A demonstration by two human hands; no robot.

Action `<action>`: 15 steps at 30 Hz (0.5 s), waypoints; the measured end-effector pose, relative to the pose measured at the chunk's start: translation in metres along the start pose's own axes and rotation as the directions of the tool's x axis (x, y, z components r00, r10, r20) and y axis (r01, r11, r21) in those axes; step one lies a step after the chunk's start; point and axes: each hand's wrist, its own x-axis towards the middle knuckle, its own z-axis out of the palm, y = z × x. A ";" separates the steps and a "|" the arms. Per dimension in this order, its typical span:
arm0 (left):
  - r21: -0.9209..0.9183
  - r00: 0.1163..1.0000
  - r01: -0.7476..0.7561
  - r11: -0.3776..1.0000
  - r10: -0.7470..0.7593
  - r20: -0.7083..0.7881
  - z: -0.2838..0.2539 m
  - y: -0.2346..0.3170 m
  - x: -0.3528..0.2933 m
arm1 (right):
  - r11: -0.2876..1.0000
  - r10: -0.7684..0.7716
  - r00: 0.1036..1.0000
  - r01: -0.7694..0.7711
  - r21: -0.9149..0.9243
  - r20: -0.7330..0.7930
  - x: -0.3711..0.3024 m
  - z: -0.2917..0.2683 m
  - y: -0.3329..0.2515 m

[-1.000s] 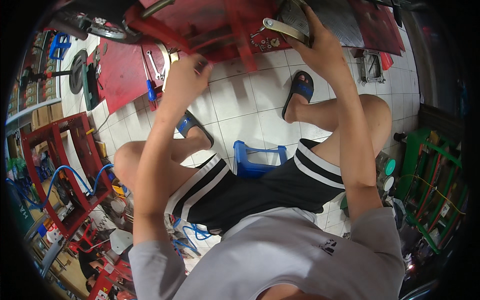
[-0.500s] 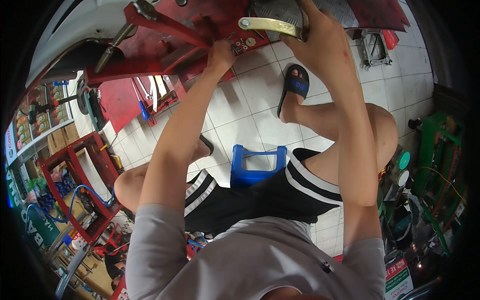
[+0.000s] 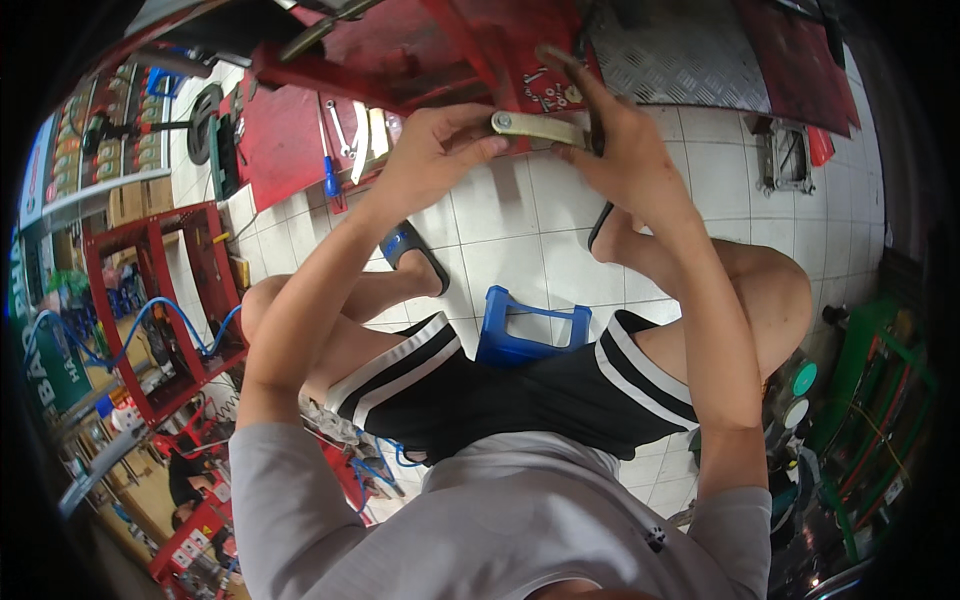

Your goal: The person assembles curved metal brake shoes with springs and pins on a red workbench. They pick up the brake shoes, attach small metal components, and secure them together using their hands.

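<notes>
My right hand (image 3: 632, 155) is closed around a curved, pale yellowish metal lever (image 3: 545, 128) with a round bolted end, held above the edge of the red work platform (image 3: 290, 120). The lever's right end disappears between my fingers, and a darker part beside it is mostly hidden. Just left of the bolted end, my left hand (image 3: 430, 160) has its thumb and fingers pinched together. What they hold, if anything, cannot be made out. Behind the lever, several small nuts and washers (image 3: 550, 97) lie on the red surface.
Left on the platform lie a blue-handled screwdriver (image 3: 331, 178) and a wrench (image 3: 338, 128). A blue plastic stool (image 3: 520, 345) stands between my legs. Beyond my right hand is a patterned metal plate (image 3: 680, 60), with a metal frame (image 3: 787, 160) on the tiles. A red rack (image 3: 165, 310) stands left.
My left hand has come back from the small hardware to the lever's bolted end. My right hand has lowered slightly with the lever. The whole view has shifted, and my left foot shows more.
</notes>
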 end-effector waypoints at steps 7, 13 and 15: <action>0.240 0.954 0.017 0.971 0.055 -0.293 -0.038 -0.023 -0.037 | 0.996 0.042 0.992 -0.031 -0.089 0.123 0.012 0.099 -0.009; 0.522 0.946 0.025 0.853 0.148 -0.287 -0.084 -0.014 -0.036 | 0.987 0.133 0.956 -0.104 -0.120 0.262 0.037 0.133 -0.062; 0.545 0.916 -0.118 0.830 0.303 -0.263 -0.097 -0.018 -0.029 | 0.995 0.076 0.975 -0.060 -0.081 0.207 0.050 0.146 -0.061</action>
